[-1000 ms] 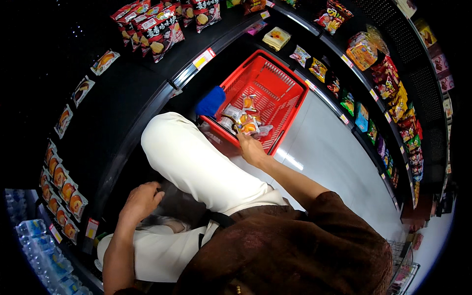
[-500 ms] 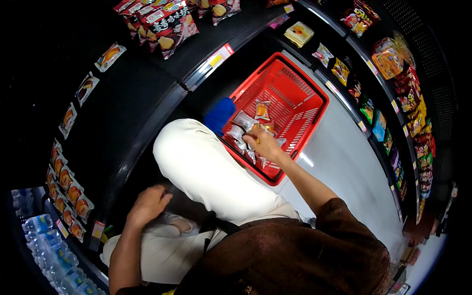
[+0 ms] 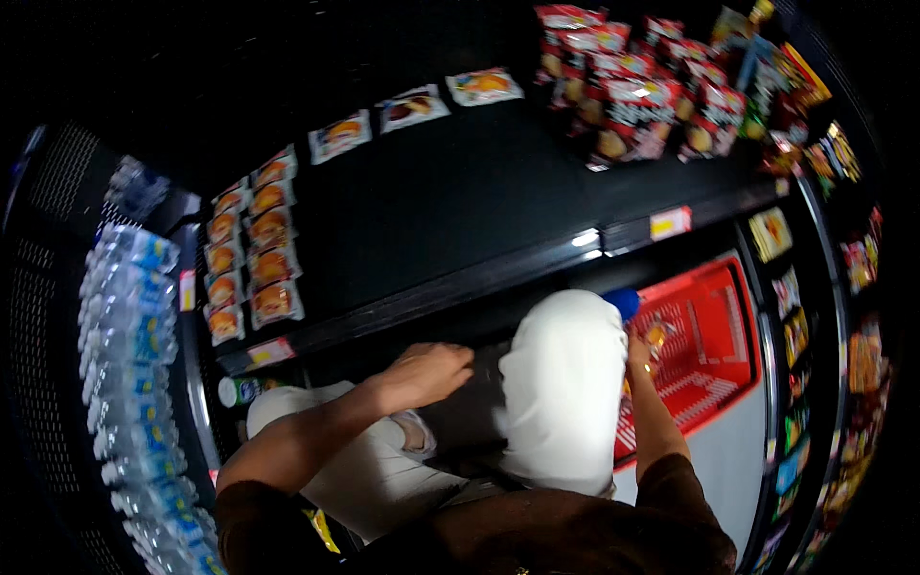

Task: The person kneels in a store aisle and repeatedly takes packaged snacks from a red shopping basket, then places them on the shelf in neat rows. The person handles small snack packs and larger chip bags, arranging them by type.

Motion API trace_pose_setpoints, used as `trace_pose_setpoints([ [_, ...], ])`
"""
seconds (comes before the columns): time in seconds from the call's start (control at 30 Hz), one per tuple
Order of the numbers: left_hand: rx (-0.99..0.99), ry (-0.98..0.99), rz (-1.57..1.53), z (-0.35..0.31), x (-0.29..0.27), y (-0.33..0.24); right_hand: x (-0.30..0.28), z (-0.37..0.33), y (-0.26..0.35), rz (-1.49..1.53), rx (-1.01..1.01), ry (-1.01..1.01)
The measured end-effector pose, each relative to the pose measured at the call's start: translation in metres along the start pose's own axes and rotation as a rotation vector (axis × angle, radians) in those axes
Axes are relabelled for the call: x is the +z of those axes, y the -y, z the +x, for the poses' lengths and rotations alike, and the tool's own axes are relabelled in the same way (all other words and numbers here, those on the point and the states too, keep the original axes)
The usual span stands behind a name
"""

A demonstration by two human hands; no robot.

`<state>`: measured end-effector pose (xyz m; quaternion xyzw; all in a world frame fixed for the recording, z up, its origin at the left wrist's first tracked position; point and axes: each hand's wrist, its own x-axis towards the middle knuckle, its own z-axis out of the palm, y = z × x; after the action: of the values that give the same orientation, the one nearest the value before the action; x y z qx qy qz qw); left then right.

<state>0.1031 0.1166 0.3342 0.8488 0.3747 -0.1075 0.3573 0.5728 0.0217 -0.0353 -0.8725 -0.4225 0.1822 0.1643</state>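
My left hand (image 3: 433,372) hangs in front of the lower shelf, over the dark gap beside my raised knee. Its fingers curl inward, slightly blurred, and I see nothing in them. Reaching past the knee, my right hand (image 3: 636,355) is at the near left side of a red shopping basket (image 3: 733,331); the knee covers its fingers in part, so its grip is unclear. A small wrapped bun (image 3: 655,335) shows in the basket just beyond that hand. Wrapped round buns (image 3: 272,263) stand in two rows at the left of the shelf.
Single wrapped pastries (image 3: 413,107) line the shelf's back, with red snack bags (image 3: 632,110) to their right. Water bottles (image 3: 144,374) are stacked on the left. A snack rack (image 3: 795,335) runs down the right. A green-and-white container (image 3: 244,390) lies below the shelf.
My view has swung left, bringing the shelf to the middle and the basket to the right. My left hand has lifted from beside my leg; the right stays at the basket, now partly behind my knee.
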Motion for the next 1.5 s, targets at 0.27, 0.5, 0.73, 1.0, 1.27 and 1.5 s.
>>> trace_pose_setpoints([
  [0.27, 0.363, -0.494, -0.121, 0.005, -0.017, -0.022, -0.05, 0.002, -0.021, 0.417, -0.075, 0.108],
  [0.5, 0.698, -1.003, 0.033, -0.026, -0.068, -0.088, -0.165, -0.1, 0.038, 1.792, 0.435, 0.407],
  [0.73, 1.079, -1.429, 0.326, -0.087, -0.052, -0.257, -0.227, -0.142, 0.099, 1.983, 0.155, 0.52],
  [1.0, 1.382, -1.371, 0.723, -0.12, -0.017, -0.268, -0.262, -0.15, 0.194, 1.685, -0.146, 0.551],
  [1.27, 1.444, -1.316, 0.83, -0.14, -0.012, -0.253, -0.297, -0.147, 0.278, 1.59, -0.347, 0.592],
  [1.5, 1.467, -1.289, 0.913, -0.148, -0.016, -0.225, -0.311, -0.163, 0.355, 1.406, -0.474, 0.637],
])
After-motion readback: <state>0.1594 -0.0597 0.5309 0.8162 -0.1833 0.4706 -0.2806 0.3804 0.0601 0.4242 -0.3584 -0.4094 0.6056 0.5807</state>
